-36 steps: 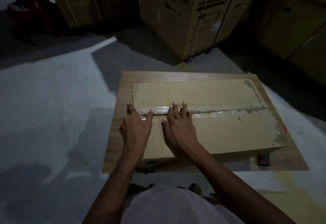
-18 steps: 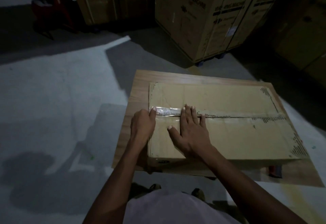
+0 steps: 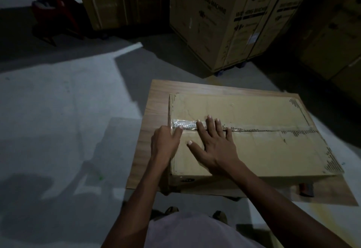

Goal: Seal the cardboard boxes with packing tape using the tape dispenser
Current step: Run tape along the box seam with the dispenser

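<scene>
A flat cardboard box (image 3: 254, 146) lies on a low wooden board (image 3: 154, 111). A strip of clear packing tape (image 3: 183, 125) runs along the box's centre seam from the left edge. My right hand (image 3: 213, 144) lies flat on the box top, fingers spread across the seam. My left hand (image 3: 165, 142) sits at the box's left edge, thumb on top by the tape end and fingers curled down over the side. The tape dispenser (image 3: 306, 189), red and dark, lies on the board at the box's near right corner.
Tall LG appliance cartons (image 3: 224, 19) stand behind the board, with more cartons (image 3: 332, 38) at the right. A red hand truck (image 3: 56, 7) stands far left. Grey concrete floor (image 3: 58, 111) spreads to the left. My feet (image 3: 195, 212) show below the board.
My left hand slid left from the box top to the left edge and curled over the side. My right hand stayed flat on the seam. The view shifted left.
</scene>
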A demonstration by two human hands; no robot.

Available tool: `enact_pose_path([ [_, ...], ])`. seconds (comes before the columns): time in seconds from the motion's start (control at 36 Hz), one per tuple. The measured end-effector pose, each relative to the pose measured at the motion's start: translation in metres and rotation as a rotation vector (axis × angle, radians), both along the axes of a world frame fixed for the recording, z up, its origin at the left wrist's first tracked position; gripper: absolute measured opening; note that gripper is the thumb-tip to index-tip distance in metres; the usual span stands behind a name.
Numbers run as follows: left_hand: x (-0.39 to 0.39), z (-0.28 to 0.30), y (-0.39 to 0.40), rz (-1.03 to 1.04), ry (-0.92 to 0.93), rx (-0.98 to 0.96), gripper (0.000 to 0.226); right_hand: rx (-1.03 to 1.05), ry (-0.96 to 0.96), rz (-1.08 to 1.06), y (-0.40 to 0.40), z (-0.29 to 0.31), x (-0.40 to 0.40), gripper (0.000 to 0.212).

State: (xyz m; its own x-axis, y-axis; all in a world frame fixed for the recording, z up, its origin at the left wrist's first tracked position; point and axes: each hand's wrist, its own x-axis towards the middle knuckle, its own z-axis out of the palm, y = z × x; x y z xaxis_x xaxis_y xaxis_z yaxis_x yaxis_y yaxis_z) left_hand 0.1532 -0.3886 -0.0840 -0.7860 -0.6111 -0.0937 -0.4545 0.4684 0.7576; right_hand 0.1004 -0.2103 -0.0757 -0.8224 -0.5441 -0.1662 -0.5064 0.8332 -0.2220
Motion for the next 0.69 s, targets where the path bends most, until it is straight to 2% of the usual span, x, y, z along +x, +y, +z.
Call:
enact_pose_path([
  [0.11, 0.001, 0.0, 0.004, 0.013, -0.016, -0.088, 0.051, -0.002, 0.01, -0.01, -0.001, -0.001, 0.0, 0.085],
  [0.39, 0.002, 0.01, 0.002, 0.043, -0.07, -0.106, 0.064, -0.021, 0.008, -0.037, -0.001, 0.004, 0.005, 0.083],
  [0.47, 0.004, 0.016, 0.006, 0.095, -0.082, -0.225, 0.063, 0.0, -0.024, -0.12, 0.009, 0.007, 0.01, 0.077],
  [0.61, 0.007, 0.027, 0.016, 0.157, -0.128, -0.316, 0.068, 0.049, -0.015, -0.313, 0.062, 0.016, -0.006, 0.061],
  [0.69, 0.01, 0.033, 0.022, 0.14, -0.146, -0.415, 0.065, 0.057, -0.034, -0.376, 0.091, 0.021, -0.019, 0.057],
])
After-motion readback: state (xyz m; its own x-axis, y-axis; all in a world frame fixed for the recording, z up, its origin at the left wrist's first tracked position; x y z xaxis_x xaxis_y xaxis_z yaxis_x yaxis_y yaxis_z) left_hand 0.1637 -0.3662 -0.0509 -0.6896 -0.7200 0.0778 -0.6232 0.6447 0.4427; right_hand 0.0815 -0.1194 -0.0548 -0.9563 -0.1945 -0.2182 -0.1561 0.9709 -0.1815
